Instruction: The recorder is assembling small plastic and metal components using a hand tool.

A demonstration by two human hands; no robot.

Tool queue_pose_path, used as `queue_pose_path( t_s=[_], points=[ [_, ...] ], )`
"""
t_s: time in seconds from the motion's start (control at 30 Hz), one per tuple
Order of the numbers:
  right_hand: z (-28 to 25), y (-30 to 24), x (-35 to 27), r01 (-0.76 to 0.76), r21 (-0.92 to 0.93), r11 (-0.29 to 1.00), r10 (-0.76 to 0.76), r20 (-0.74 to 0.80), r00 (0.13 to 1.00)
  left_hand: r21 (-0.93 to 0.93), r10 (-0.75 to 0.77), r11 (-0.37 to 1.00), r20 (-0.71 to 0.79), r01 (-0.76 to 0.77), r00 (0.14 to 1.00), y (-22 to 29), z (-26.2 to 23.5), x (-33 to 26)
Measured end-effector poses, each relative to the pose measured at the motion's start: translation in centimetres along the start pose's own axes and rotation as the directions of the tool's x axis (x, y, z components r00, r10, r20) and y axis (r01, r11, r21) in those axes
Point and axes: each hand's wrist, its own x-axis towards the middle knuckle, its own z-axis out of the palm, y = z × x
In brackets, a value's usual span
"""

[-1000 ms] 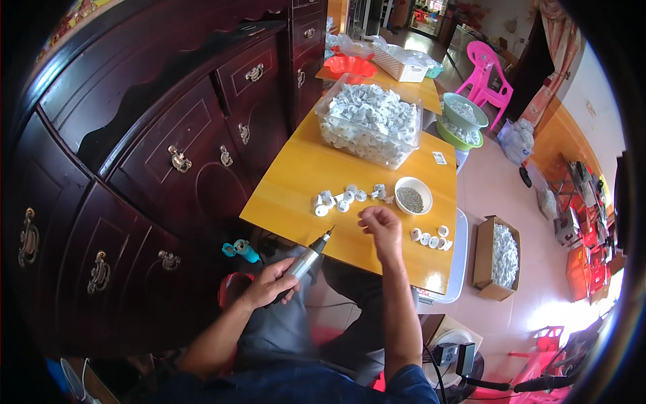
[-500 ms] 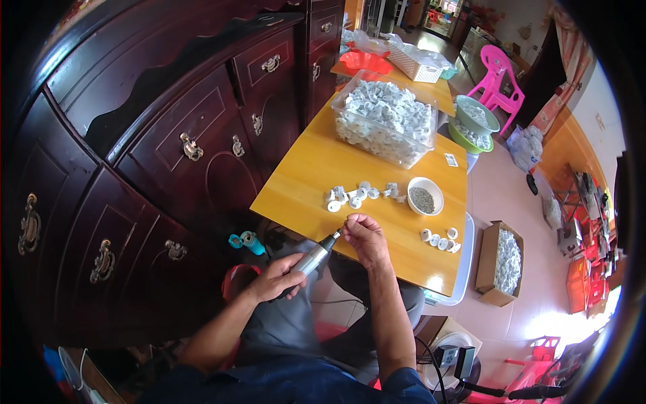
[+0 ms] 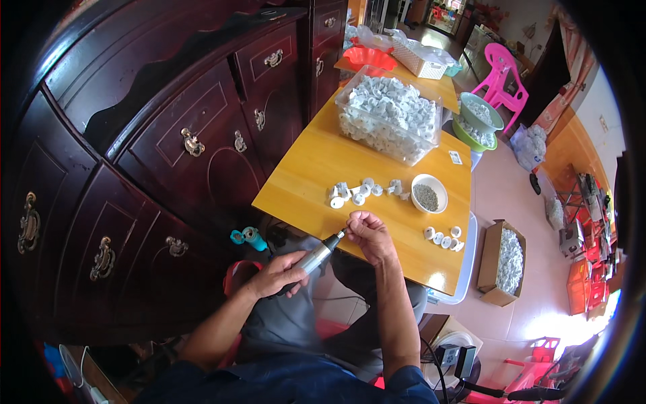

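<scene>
Silver and black, a pen-shaped electric screwdriver (image 3: 316, 258) lies slantwise over the near edge of the yellow wooden table (image 3: 296, 182), its tapered nose pointing up and to the right. The left hand (image 3: 279, 274) is clamped on its barrel, fingers curled around from beneath and thumb laid along the upper side, with no gap between palm and tool. At the nose, the right hand (image 3: 370, 237) has thumb and forefinger brought together in a pinch, right beside the driver's tip; whether a small piece sits between those fingertips, or whether they touch the bit, I cannot tell. Beyond the hands, a loose cluster of white plastic parts (image 3: 358, 194) lies on the tabletop, near a white bowl (image 3: 431, 180) filled with small grey metal pieces (image 3: 425, 198). To the right of the right hand, a smaller group of white round caps (image 3: 442, 238) sits near the table's edge. Farther back stands a clear plastic bin (image 3: 418, 156), heaped with white pieces (image 3: 389, 101).
</scene>
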Motion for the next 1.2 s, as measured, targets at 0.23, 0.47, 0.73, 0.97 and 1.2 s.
queue_pose_path(
  t_s=[0.23,0.47,0.73,0.97,1.2],
  points=[
    [1.6,-0.7,0.5,0.004,-0.122,0.993,-0.02,-0.127,0.992,-0.011,0.027,1.0,-0.063,-0.028,0.998,-0.3,0.1,-0.1],
    [0.7,-2.1,2.7,0.007,-0.976,0.219,-0.468,-0.099,0.878,-0.022,0.041,0.999,-0.133,-0.045,0.99,-0.2,0.3,-0.2],
    [1.7,-2.7,4.5,-0.064,-0.988,-0.142,-0.444,0.006,0.896,-0.017,0.056,0.998,-0.12,-0.058,0.991,-0.4,0.4,-0.1],
    [0.3,-2.7,3.0,-0.034,-0.999,-0.021,-0.486,-0.019,0.873,-0.002,0.042,0.999,-0.108,-0.042,0.993,0.0,1.0,0.2],
    [-0.7,-1.9,0.5,0.073,-0.268,0.961,-0.135,-0.221,0.966,0.026,0.044,0.999,-0.09,-0.042,0.995,-0.1,1.0,0.3]
  ],
)
